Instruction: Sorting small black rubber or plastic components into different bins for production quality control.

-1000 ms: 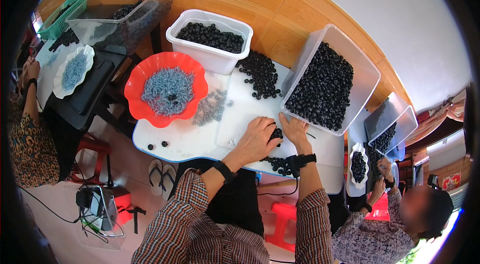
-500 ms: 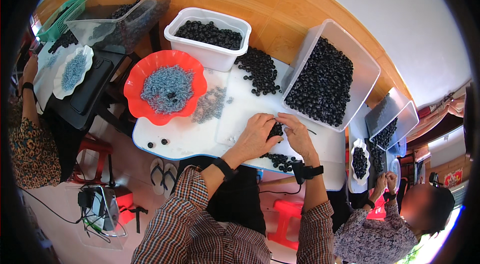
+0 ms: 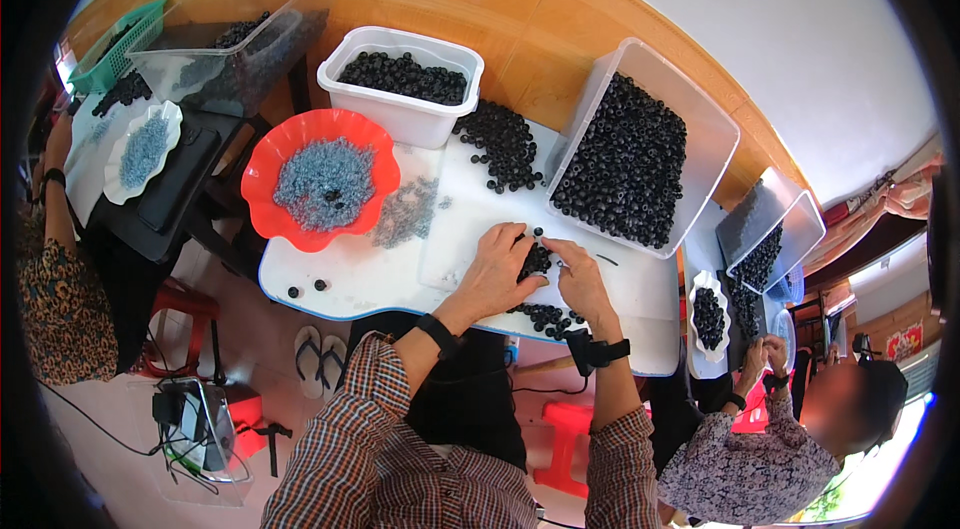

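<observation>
My left hand [image 3: 492, 274] is cupped on the white table, thumb and fingers apart around a small heap of black ring-shaped beads [image 3: 533, 262]. Across the heap, my right hand [image 3: 583, 281] points its fingers inward, with index finger and thumb apart. A single black bead [image 3: 538, 231] shows between the fingertips of both hands. More loose black beads [image 3: 548, 319] lie at the table's front edge, below my hands. Fingers curled under each palm are hidden.
A red scalloped bowl [image 3: 262, 191] holds clear bluish pieces. A white tub [image 3: 400, 115] and a tilted clear bin [image 3: 712, 144] hold black beads; another pile [image 3: 502, 147] lies between them. Other people work at tables on both sides. A red stool [image 3: 565, 444] stands below.
My hands have drawn slightly apart, uncovering more of the bead heap and a single bead between the fingertips. The whole view has shifted slightly.
</observation>
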Motion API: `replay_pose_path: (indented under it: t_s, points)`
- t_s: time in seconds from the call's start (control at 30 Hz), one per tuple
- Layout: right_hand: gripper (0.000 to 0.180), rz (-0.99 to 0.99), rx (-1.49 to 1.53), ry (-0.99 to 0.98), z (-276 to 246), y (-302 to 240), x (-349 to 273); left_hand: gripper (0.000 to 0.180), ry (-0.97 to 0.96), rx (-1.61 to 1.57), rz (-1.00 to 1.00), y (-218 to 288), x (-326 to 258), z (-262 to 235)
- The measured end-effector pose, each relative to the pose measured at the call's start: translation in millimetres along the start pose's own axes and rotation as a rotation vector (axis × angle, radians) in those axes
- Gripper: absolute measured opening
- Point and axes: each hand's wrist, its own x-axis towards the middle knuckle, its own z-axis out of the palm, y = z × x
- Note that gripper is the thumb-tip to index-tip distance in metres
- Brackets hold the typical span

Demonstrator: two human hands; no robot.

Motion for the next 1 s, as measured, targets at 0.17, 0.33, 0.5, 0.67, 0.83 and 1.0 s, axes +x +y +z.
replay_pose_path:
  t_s: [0.17, 0.33, 0.5, 0.67, 0.83, 1.0]
  points:
    - [0.056, 0.091, 0.052, 0.066, -0.8, 6.2, 2.5, 0.064, 0.021, -0.015, -0.012, 2.2, 1.8, 2.4]
    - [0.065, -0.016, -0.113, 0.062, 12.6, -5.1, 16.1, 0.068, 0.023, -0.024, -0.039, -1.1, 2.0, 2.9]
    - [0.066, 0.063, -0.206, -0.116, 11.2, -16.1, 20.7, 0.073, 0.05, -0.052, -0.058, 1.1, 3.1, 2.5]
    - [0.057, 0.061, -0.071, -0.17, 5.5, -20.5, 17.6, 0.075, 0.012, -0.024, -0.054, -4.4, 0.3, 4.4]
    - [0.054, 0.018, 0.148, 0.101, 5.0, -5.5, 8.7, 0.077, -0.023, -0.042, -0.055, -3.4, 1.4, 3.8]
    - [0.058, -0.019, 0.006, 0.238, -0.8, 13.4, -5.3, 0.053, 0.212, -0.362, -0.228, -13.5, -4.8, -5.0]
